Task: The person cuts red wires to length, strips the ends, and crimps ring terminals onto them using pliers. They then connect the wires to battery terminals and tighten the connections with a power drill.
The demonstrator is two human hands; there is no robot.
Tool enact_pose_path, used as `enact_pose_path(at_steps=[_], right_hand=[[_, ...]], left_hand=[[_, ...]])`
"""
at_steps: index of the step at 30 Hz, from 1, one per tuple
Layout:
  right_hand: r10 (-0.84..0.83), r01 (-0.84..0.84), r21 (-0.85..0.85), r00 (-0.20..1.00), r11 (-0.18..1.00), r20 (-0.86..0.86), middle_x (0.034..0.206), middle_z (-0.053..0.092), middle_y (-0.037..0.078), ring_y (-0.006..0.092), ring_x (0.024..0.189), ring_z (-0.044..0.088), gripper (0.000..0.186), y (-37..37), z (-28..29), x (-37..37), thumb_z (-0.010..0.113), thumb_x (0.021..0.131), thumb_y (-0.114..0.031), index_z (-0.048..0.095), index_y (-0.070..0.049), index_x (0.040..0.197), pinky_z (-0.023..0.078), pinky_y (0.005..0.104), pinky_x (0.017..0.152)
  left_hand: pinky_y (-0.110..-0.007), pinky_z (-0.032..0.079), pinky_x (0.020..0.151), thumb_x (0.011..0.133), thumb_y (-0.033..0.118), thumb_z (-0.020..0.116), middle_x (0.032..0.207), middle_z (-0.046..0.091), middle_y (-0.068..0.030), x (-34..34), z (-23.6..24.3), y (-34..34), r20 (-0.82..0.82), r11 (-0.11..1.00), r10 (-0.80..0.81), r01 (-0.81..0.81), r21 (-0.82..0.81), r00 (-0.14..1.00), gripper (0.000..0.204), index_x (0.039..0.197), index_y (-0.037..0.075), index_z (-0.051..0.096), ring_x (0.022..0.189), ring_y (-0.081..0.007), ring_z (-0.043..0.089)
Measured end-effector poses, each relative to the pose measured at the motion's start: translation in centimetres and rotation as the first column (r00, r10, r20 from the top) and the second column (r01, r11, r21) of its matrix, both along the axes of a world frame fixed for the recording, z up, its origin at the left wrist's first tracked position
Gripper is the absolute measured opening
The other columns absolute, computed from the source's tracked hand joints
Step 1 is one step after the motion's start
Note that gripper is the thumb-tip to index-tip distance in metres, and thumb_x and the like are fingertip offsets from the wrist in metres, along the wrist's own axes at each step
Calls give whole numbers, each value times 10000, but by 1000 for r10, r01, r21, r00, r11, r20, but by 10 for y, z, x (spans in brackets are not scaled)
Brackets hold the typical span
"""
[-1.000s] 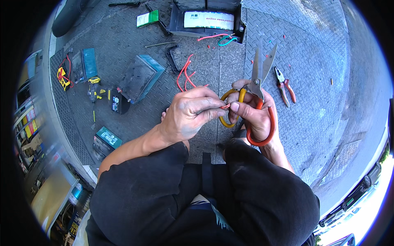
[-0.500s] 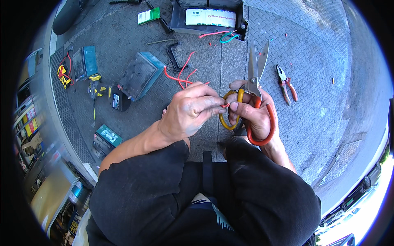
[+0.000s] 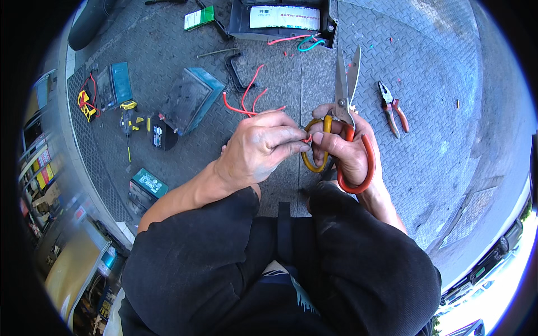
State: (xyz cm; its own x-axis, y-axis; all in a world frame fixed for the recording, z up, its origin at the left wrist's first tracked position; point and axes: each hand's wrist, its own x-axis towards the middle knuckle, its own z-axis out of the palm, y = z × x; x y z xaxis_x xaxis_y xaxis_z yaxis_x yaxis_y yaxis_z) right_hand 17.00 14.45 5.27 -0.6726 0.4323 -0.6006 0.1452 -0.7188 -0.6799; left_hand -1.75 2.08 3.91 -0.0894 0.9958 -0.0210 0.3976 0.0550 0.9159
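My left hand (image 3: 260, 147) is closed around several red wires (image 3: 253, 96), whose loose ends fan out beyond the knuckles. A short red wire end shows at its fingertips, close against my right thumb. My right hand (image 3: 348, 151) is closed on a pair of scissors (image 3: 343, 103) with one yellow and one red handle loop. The scissor blades point away from me and stand slightly apart. The right thumb and a finger also press near the wire end, but I cannot tell whether they grip it.
Red-handled pliers (image 3: 392, 110) lie to the right on the metal floor. At the far side sits an open black case (image 3: 238, 25) with red and green wires. Teal-and-black batteries (image 3: 193, 101), a yellow screwdriver-like tool (image 3: 128, 116) and a yellow meter (image 3: 86, 107) are to the left.
My hands stay close together with the same hold. The scissors and right hand have shifted slightly up in the picture, and the view has moved a little.
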Motion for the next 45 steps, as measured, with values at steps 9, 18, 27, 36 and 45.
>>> enact_pose_path(at_steps=[9,18,27,36,45], right_hand=[[-194,146,-338,974,930,-113,949,718,137,198,732,690,401,-3,-6,0,720,952,9,586,72,1325,575,336,658],[-172,173,52,985,983,-23,990,749,141,162,764,694,412,-6,-5,-3,701,977,39,534,52,1353,566,311,689],[-179,180,92,984,979,-26,954,709,109,153,761,673,400,-11,3,-10,688,967,51,543,33,1339,556,308,683],[-313,227,-536,947,814,-75,961,664,96,168,755,604,364,-6,-18,-3,699,941,11,585,-11,1286,538,360,656],[-357,245,-619,932,746,-61,944,653,82,165,753,595,282,2,-22,3,682,956,-21,630,-20,1232,517,349,648]], left_hand=[[-318,545,711,758,62,962,934,718,-101,0,12,5,-96,976,200,-207,-71,975,360,1009,-6,713,782,-195,676],[-341,591,719,893,112,876,974,774,-136,5,20,8,62,988,139,-134,-78,988,268,1096,-19,760,795,-221,733],[-315,576,710,954,90,786,894,793,-130,3,23,6,242,917,301,-209,-341,923,150,1019,-45,781,785,-154,747],[-346,543,684,954,76,765,866,745,-100,1,15,5,261,932,250,-159,-327,932,116,978,-32,733,751,-164,700],[-399,594,841,939,74,808,1074,734,-154,4,-12,12,81,989,137,-141,42,987,197,1088,-20,720,972,-329,755]])
